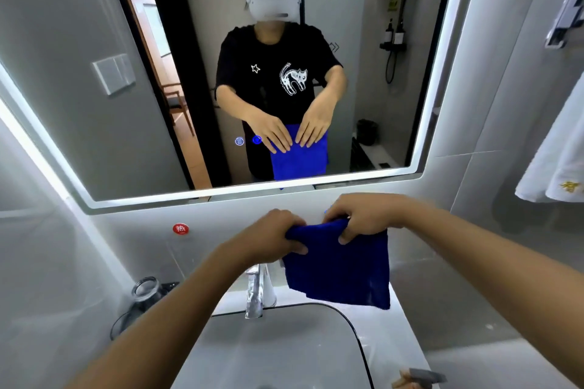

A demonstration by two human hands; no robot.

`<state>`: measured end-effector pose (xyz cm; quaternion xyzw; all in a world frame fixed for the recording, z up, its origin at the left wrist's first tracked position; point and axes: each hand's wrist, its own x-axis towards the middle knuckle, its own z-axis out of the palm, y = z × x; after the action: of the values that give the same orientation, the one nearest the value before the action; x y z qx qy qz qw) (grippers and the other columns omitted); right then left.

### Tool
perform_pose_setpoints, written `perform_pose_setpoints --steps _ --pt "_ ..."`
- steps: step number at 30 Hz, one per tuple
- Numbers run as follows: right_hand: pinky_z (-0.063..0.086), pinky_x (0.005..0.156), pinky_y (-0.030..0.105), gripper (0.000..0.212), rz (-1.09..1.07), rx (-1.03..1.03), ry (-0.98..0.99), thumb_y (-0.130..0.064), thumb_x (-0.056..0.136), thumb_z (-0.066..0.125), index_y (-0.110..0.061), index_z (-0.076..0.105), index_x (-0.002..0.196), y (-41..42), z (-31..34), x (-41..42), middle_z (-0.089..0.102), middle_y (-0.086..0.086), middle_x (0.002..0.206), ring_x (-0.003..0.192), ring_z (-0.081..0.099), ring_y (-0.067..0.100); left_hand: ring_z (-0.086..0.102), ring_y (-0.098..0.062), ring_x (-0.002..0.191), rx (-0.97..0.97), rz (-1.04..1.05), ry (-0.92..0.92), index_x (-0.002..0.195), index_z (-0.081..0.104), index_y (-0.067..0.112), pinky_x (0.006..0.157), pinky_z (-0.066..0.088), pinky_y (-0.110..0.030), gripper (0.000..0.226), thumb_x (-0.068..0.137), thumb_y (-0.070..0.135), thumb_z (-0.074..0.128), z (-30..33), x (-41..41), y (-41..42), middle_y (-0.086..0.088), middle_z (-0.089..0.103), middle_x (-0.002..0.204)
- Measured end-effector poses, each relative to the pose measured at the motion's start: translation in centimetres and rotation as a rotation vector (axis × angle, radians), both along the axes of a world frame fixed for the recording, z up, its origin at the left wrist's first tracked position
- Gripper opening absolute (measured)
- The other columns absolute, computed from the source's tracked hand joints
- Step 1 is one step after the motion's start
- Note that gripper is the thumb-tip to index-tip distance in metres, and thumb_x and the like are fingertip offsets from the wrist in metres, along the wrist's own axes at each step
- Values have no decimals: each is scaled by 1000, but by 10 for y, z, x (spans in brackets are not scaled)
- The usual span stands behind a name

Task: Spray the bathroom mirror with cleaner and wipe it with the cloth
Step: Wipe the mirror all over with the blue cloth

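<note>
Closest in, at the bottom right edge, a small dark-and-tan object (418, 377) sits on the white counter (401, 335), too cut off to identify. Just beyond it the pale basin with a thin dark rim (354, 330) fills the lower middle, and what lies inside it is hidden by the frame edge and the left forearm crossing over it. At the basin's back stands a chrome tap (254, 294), partly screened by that same forearm and by the hanging cloth. Off to the left a clear glass jar with a wide mouth (146, 292) rests on the counter; something dark sits in it, unclear what. Now the action: both arms are stretched out above the tap, and the left hand (275, 238) has its fingers curled tight around the top left edge of the deep blue microfibre cloth (339, 265), while the right hand (363, 218) pinches the top right edge with bent fingers and thumb. The cloth hangs below them, over the back of the basin. Behind, a small round red sticker (180, 229) marks the grey wall. Farther up, the large rounded mirror with a lit edge (79, 136) shows the person's reflection holding the cloth. A white towel (556, 161) hangs far right.
</note>
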<state>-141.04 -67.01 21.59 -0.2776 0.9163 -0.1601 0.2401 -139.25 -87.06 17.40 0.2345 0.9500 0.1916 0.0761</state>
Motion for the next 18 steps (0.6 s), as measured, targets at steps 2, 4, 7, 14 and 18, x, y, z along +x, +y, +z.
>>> perform_pose_setpoints --steps 2,4,7,14,18 --pt "54 75 27 29 -23 -22 42 -13 89 64 -22 65 116 4 14 -1 66 -5 104 90 64 14 56 -15 82 34 -10 10 96 68 9 69 42 -28 14 85 18 69 17 -2 -3 -2 65 89" --pt "55 77 27 24 -50 -57 96 -15 89 66 -23 66 113 8 28 -1 68 -5 104 90 65 12 60 -16 83 70 -16 7 95 67 10 71 47 -28 12 87 19 68 35 -5 -6 -1 65 90" --pt "55 77 25 16 -92 -131 193 -19 89 68 -23 68 105 13 47 -1 68 -8 97 87 65 9 64 -18 87 99 -58 16 101 68 7 76 53 -34 17 89 19 67 63 -13 -13 -6 68 96" --pt "50 69 11 12 -209 -365 438 -22 89 69 -23 71 101 33 89 -7 69 -12 93 86 65 4 65 -28 91 272 -55 95 95 69 -2 84 52 -41 21 86 18 70 136 -34 -13 -17 69 96" --pt "51 74 16 14 -210 -454 579 -20 91 66 -21 71 104 49 116 -19 67 -9 94 88 63 8 67 -26 95 489 39 182 102 72 4 89 54 -38 21 84 15 72 168 -41 5 -14 72 100"
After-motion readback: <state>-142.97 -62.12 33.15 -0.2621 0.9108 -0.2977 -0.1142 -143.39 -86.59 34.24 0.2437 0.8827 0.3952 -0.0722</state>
